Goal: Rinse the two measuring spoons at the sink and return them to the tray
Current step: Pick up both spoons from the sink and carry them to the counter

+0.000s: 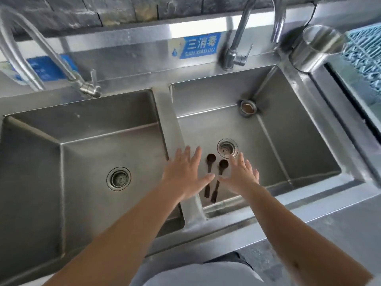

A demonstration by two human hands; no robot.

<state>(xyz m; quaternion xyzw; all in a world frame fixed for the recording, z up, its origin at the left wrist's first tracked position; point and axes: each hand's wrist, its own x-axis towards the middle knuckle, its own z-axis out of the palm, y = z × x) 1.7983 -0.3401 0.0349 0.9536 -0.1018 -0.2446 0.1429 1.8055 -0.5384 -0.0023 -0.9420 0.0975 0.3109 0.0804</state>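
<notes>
Two dark brown measuring spoons lie side by side on the floor of the right sink basin [288,129], bowls pointing away from me. The left spoon [209,162] and the right spoon [222,166] sit just in front of the drain [227,148]. My left hand [185,174] hovers flat to the left of them, fingers spread, holding nothing. Flat and spread as well, my right hand [241,176] hangs to their right. Both thumbs reach over the spoon handles. No tray is in view.
A second basin [61,131] with its own drain lies to the left. Each basin has a faucet behind it, the right one [237,54], the left one [86,87]. A steel cup [313,48] and a blue rack [367,50] stand at the back right.
</notes>
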